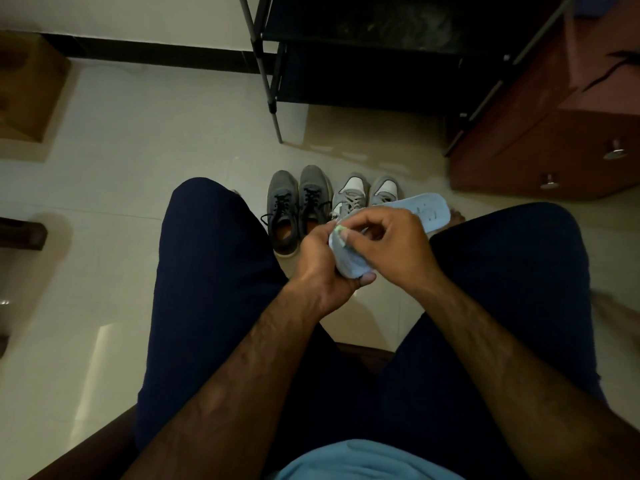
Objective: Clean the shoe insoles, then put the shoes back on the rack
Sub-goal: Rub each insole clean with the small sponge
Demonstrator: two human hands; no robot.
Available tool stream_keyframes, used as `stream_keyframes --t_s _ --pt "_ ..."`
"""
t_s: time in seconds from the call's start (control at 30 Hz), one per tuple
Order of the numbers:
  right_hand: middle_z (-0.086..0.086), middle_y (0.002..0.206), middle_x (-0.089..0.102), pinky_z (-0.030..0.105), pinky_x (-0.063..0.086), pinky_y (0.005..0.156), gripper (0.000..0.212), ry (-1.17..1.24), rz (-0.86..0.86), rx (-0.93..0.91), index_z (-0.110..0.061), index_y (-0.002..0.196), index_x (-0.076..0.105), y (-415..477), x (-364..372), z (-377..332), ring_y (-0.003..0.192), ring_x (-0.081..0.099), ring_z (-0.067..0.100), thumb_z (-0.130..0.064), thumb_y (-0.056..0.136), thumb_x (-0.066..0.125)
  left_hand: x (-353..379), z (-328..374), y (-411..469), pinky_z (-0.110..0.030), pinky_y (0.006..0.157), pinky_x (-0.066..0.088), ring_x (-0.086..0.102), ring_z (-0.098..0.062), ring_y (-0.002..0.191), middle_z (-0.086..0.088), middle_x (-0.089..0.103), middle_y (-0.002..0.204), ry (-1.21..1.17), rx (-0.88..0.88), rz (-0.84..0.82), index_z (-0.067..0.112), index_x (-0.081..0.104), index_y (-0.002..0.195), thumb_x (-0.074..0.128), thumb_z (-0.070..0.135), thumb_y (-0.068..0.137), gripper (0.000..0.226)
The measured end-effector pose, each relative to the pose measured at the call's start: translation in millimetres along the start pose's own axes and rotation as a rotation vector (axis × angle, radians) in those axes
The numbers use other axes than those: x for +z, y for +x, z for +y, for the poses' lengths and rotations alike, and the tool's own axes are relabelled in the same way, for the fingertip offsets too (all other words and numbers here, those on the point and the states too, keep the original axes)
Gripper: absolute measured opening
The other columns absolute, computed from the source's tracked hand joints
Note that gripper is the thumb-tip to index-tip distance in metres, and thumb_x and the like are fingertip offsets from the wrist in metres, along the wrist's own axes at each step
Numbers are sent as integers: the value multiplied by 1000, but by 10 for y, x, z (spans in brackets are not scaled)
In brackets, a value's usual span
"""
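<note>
Person, seated, seen from above. Legs: dark navy trousers [214, 289], plain cloth, no visible pattern, seams or pockets. Torso: light blue top [363, 460], only its lower front edge in view. Forearms: bare, no sleeves reaching them, hair visible along both. Left hand [322, 268] and right hand [391, 244]: bare, no gloves, rings or watch.
</note>
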State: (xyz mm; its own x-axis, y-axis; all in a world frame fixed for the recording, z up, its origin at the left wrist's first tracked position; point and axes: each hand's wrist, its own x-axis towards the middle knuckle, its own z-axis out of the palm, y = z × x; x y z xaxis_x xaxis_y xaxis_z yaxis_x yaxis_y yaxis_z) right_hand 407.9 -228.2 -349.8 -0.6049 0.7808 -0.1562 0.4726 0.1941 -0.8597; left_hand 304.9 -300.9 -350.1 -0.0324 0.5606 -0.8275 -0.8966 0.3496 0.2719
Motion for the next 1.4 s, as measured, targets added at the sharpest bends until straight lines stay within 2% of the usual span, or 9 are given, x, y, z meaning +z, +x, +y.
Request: stream_keyframes --t_s 0.1,0.23,0.4,0.53,0.67,0.83,1.0,1.17,1.4 --pt "-13 86 75 38 61 81 9 -66 130 35 -22 94 80 120 -72 87 81 70 3 -16 88 78 13 -41 2 -42 83 47 65 -28 94 -10 77 96 54 17 14 14 74 101 42 40 100 41" --pt "-12 92 75 33 61 82 9 -37 -21 -52 -23 95 79 -34 19 -30 88 71 5 -18 88 79 5 2 -32 -45 97 49 67 -28 95 -11 78 96 14 -12 5 11 73 102 41 36 96 41" --pt "-14 87 75 41 61 82 9 -100 112 26 -26 94 80 118 -82 91 83 70 4 -21 87 78 17 -36 -16 -46 91 48 66 -30 100 -10 77 100 109 24 42 15 74 102 41 40 97 41" --pt "-12 90 77 38 62 82 9 9 -81 -33 -25 95 80 -45 -24 -57 86 72 8 -19 88 80 -17 -5 -3 -48 106 45 65 -31 104 -11 77 104 58 -3 42 12 72 112 41 40 94 45" --pt "-14 89 76 39 61 87 9 5 75 41 -24 94 80 77 -98 26 88 71 4 -17 88 79 16 -27 1 -39 78 49 65 -28 88 -10 76 87 121 18 45 12 70 102 40 39 97 40" --pt "-11 91 77 39 62 86 9 52 -78 7 -24 94 80 -17 -43 -54 91 72 6 -18 87 81 5 -25 -21 -46 95 48 66 -31 96 -13 76 98 104 9 30 11 71 105 40 37 94 42" --pt "-14 88 76 41 61 86 8 -59 104 82 -26 93 80 119 -146 64 87 70 3 -21 86 81 33 -30 -36 -40 74 48 65 -29 89 -8 76 86 141 14 44 14 71 100 41 37 97 38" --pt "-6 92 78 41 63 84 11 156 -192 35 -19 95 80 -94 -45 -147 91 74 10 -14 86 82 34 22 -85 -45 101 46 68 -27 99 -12 77 107 11 2 3 13 69 117 34 44 102 49" --pt "-15 84 75 39 62 80 9 -61 -5 8 -30 88 78 53 -99 7 82 71 4 -22 85 81 39 -8 -67 -41 87 48 67 -27 96 -11 76 111 40 -25 38 13 70 122 40 50 100 53"
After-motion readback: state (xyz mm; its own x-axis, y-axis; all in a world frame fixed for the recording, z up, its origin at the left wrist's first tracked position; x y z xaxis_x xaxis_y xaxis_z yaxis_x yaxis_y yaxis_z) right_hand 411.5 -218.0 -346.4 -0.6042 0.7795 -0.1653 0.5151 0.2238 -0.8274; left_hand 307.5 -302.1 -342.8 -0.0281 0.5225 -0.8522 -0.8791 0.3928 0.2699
